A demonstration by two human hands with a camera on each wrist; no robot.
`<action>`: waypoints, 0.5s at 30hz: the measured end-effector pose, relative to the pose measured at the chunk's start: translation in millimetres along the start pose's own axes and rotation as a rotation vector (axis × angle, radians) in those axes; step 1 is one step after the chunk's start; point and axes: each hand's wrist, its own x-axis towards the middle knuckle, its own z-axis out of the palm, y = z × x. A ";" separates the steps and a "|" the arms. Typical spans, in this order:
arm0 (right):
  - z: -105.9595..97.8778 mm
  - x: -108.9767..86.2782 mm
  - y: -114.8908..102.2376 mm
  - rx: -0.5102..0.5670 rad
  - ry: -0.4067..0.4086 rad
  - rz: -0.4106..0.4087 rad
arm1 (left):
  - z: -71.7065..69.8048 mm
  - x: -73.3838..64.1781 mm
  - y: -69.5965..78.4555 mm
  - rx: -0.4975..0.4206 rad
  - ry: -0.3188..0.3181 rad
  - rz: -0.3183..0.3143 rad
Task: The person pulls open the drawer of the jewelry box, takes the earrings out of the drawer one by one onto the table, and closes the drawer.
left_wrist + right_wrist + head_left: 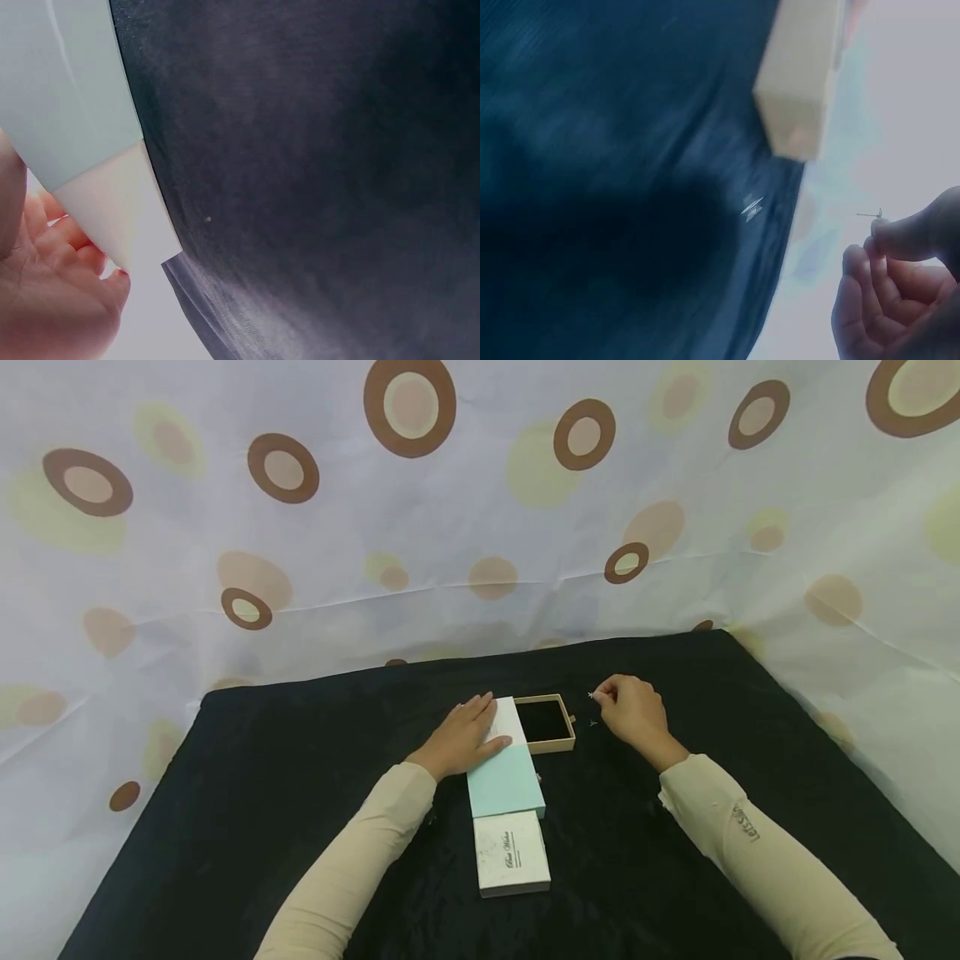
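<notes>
My left hand (467, 735) rests on a white box cover (510, 720), fingers stretched over it, thumb near its seam with a mint-green box (506, 782). From the cover's right side juts a tan drawer (552, 747) with a black lining and a small tab on its right. To the right of it, my right hand (632, 710) pinches a tiny silvery piece (870, 215), with a thin pin like a stud earring's, between thumb and fingertips. A second tiny silvery piece (753, 209) lies on the black cloth near the drawer.
A whitish box (512, 853) with dark lettering lies at the near end of the mint-green one. Black cloth (300, 793) covers the table. Behind the table hangs a white curtain (465, 527) with brown and yellow circles.
</notes>
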 end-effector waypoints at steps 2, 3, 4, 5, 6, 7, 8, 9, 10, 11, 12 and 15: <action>-0.3 2.1 7.2 -0.011 -0.016 -0.010 | -0.4 0.3 -0.7 0.003 0.002 0.003; -0.2 3.5 11.0 -0.015 -0.026 -0.023 | -0.3 0.6 -1.0 0.003 0.003 0.003; 0.1 4.9 15.2 -0.016 -0.038 -0.041 | -0.1 1.0 -1.4 0.005 0.002 0.004; 0.6 6.6 19.6 -0.017 -0.053 -0.062 | 0.1 1.3 -1.8 0.004 0.002 0.005; 1.2 8.4 23.9 -0.016 -0.071 -0.083 | 0.3 1.5 -2.0 0.004 0.000 0.006; 1.8 10.6 28.4 -0.017 -0.091 -0.104 | 0.5 1.7 -2.2 0.005 -0.003 0.005; 2.3 12.8 32.4 -0.013 -0.116 -0.126 | 0.8 1.9 -2.4 0.005 -0.007 0.002; 2.5 14.6 36.0 -0.015 -0.141 -0.142 | 1.1 2.1 -2.7 0.003 -0.006 0.002; 2.7 16.6 39.1 -0.017 -0.163 -0.156 | 1.3 2.3 -2.9 0.006 -0.008 0.001; 3.1 18.6 42.0 -0.029 -0.181 -0.169 | 1.2 2.2 -2.9 0.008 -0.010 -0.001; 3.3 20.0 44.4 -0.041 -0.200 -0.181 | 1.3 2.2 -2.8 0.013 -0.013 -0.003; 5.6 23.4 50.4 -0.090 -0.236 -0.210 | 1.3 1.8 -2.4 0.011 -0.011 -0.003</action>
